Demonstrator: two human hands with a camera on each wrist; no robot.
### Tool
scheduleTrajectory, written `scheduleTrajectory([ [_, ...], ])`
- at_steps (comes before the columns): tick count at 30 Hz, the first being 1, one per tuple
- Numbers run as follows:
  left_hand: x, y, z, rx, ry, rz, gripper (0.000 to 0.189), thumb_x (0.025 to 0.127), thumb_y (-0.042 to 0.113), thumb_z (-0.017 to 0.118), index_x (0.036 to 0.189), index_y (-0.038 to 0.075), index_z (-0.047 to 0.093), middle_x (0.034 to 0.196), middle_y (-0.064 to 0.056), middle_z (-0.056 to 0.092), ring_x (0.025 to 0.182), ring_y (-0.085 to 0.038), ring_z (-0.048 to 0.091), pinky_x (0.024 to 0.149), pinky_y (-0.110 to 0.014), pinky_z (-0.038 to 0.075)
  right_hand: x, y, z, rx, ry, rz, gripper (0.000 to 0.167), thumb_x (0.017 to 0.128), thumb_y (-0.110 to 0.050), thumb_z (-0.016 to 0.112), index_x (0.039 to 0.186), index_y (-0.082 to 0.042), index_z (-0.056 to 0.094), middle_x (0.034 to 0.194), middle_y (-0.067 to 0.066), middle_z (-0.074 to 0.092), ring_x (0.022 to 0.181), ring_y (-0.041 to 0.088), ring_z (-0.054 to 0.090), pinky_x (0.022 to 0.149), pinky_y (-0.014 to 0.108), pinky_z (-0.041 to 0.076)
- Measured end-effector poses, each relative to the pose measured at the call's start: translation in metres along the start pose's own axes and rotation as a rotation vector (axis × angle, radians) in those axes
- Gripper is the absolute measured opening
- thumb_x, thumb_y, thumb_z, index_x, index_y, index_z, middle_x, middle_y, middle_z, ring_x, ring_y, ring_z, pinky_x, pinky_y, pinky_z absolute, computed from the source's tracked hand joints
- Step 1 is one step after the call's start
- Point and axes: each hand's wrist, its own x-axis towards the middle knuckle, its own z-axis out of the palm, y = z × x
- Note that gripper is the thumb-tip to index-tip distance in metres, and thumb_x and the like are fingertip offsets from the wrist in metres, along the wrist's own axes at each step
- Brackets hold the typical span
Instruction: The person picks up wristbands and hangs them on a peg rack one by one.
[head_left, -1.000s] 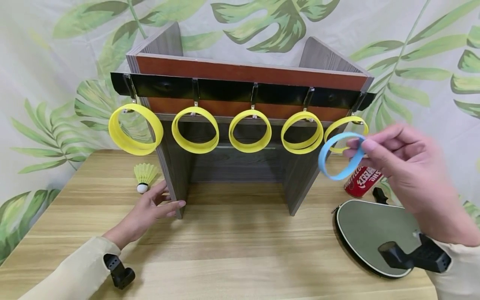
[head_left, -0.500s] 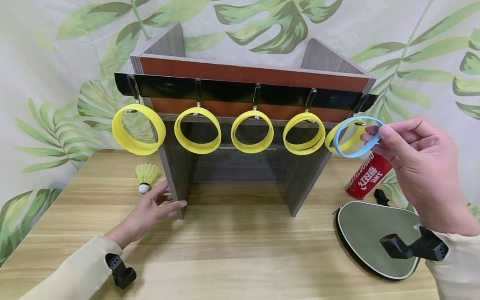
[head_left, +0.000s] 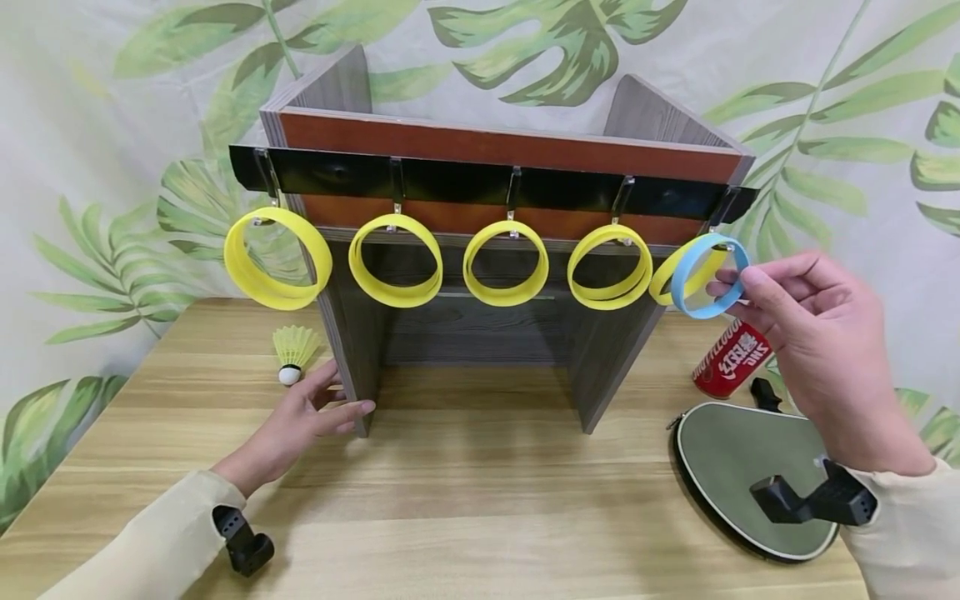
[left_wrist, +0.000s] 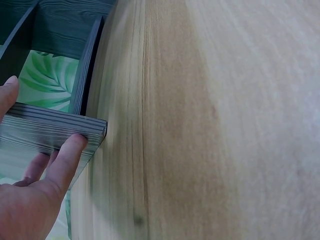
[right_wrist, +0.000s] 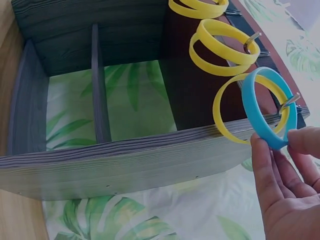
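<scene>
My right hand (head_left: 832, 350) pinches a blue wristband (head_left: 677, 283) between thumb and fingers, at the rightmost hook of the black strip (head_left: 450, 179). In the right wrist view the tip of that metal hook (right_wrist: 291, 100) overlaps the loop of the blue band. A yellow wristband (right_wrist: 218, 107) hangs on the same hook, just behind the blue one. More yellow wristbands (head_left: 396, 300) hang from the other hooks. Low at the left, my left hand (head_left: 300, 421) holds the front edge of the rack's grey side panel (left_wrist: 50, 122), thumb at the front and fingers on the outer face.
The grey wooden rack (head_left: 510, 137) stands upright on the wooden table (head_left: 487, 517). A yellow shuttlecock (head_left: 295, 346) lies beyond my left hand. To the right are a red can (head_left: 726, 362) and a green paddle case (head_left: 742, 467). A leaf-patterned cloth (head_left: 825, 50) hangs behind.
My right hand has brought the blue wristband up and right to the rightmost hook, and the band has turned slightly. My left hand has stayed on the side panel.
</scene>
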Motion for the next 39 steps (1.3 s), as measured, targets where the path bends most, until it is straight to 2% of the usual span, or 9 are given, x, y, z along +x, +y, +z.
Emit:
scheduleTrajectory([
  [8, 0.001, -0.002, 0.001, -0.001, 0.003, 0.016, 0.07, 0.1, 0.02, 0.074, 0.16, 0.017, 0.039, 0.14, -0.015, 0.055, 0.115, -0.009, 0.06, 0.088, -0.031, 0.063, -0.006, 0.005, 0.0, 0.032, -0.019, 0.021, 0.013, 0.099, 0.017, 0.054, 0.103, 0.011, 0.065, 0.1, 0.019, 0.08, 0.093, 0.026, 0.081, 0.088, 0.032, 0.062],
  [17, 0.001, 0.0, 0.0, 0.018, 0.013, 0.037, 0.067, 0.1, 0.02, 0.074, 0.158, 0.017, 0.041, 0.141, -0.014, 0.053, 0.117, -0.012, 0.059, 0.087, -0.031, 0.063, -0.006, 0.011, 0.005, -0.013, 0.007, 0.032, 0.011, 0.099, 0.014, 0.056, 0.103, 0.01, 0.066, 0.1, 0.016, 0.08, 0.091, 0.025, 0.08, 0.087, 0.032, 0.063],
  [24, 0.001, 0.0, 0.001, 0.026, 0.016, 0.032, 0.068, 0.1, 0.02, 0.073, 0.159, 0.016, 0.04, 0.143, -0.015, 0.053, 0.117, -0.012, 0.059, 0.087, -0.03, 0.063, -0.008, 0.018, 0.003, -0.032, 0.02, 0.067, 0.012, 0.1, 0.013, 0.057, 0.104, 0.006, 0.067, 0.098, 0.013, 0.079, 0.086, 0.021, 0.08, 0.082, 0.03, 0.064],
  [32, 0.001, -0.002, 0.002, 0.026, 0.015, 0.032, 0.069, 0.099, 0.021, 0.074, 0.159, 0.016, 0.04, 0.141, -0.011, 0.055, 0.117, -0.011, 0.06, 0.087, -0.03, 0.063, -0.014, 0.023, 0.001, -0.047, 0.022, 0.097, 0.012, 0.1, 0.012, 0.058, 0.104, 0.005, 0.067, 0.099, 0.012, 0.08, 0.087, 0.021, 0.08, 0.083, 0.03, 0.064],
  [39, 0.0, -0.002, 0.002, 0.028, 0.011, 0.031, 0.069, 0.1, 0.021, 0.073, 0.16, 0.018, 0.039, 0.148, -0.018, 0.049, 0.121, -0.017, 0.057, 0.088, -0.031, 0.063, -0.019, 0.026, 0.001, -0.105, 0.012, 0.119, 0.013, 0.1, 0.01, 0.059, 0.105, 0.002, 0.067, 0.104, 0.01, 0.081, 0.091, 0.02, 0.081, 0.083, 0.03, 0.064],
])
